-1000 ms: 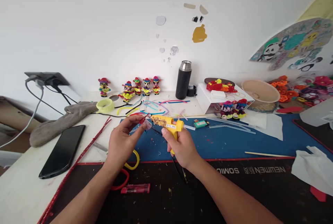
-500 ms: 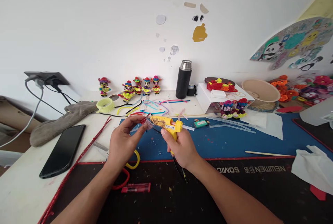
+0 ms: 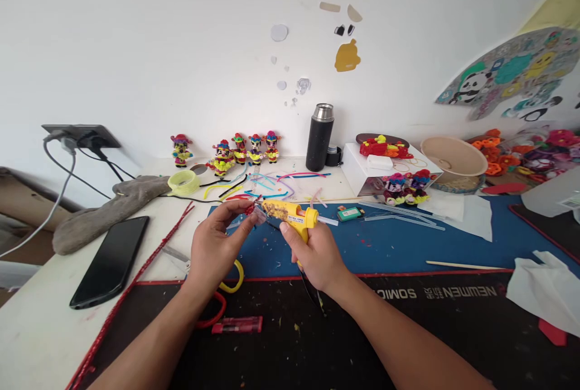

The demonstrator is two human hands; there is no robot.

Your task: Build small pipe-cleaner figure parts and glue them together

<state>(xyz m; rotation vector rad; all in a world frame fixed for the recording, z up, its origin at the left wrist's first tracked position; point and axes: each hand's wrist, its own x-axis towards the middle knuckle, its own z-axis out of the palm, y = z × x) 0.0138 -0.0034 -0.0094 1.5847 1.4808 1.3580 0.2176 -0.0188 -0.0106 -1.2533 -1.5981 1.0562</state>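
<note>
My right hand [image 3: 317,254] is wrapped round the handle of a yellow glue gun [image 3: 290,214], whose nozzle points left. A clear glue stick [image 3: 328,221] pokes out of its back end. My left hand [image 3: 222,230] pinches a small red fuzzy piece [image 3: 249,209], mostly covered by the fingers; the nozzle tip is right at it, and whether they touch I cannot tell. Something pale and translucent hangs just below the piece. Under my left wrist lie scissors with a yellow and red handle [image 3: 233,277].
A phone [image 3: 110,262] and long red fuzzy stems [image 3: 149,257] lie on the left. Several small figures [image 3: 223,157] stand at the back near a black thermos [image 3: 319,137]. Glue sticks [image 3: 403,219] lie on the blue mat [image 3: 380,251], with a wooden stick [image 3: 466,266] at right.
Both hands, the glue gun and the red piece hold nearly the same position. Only a very slight shift of the view shows.
</note>
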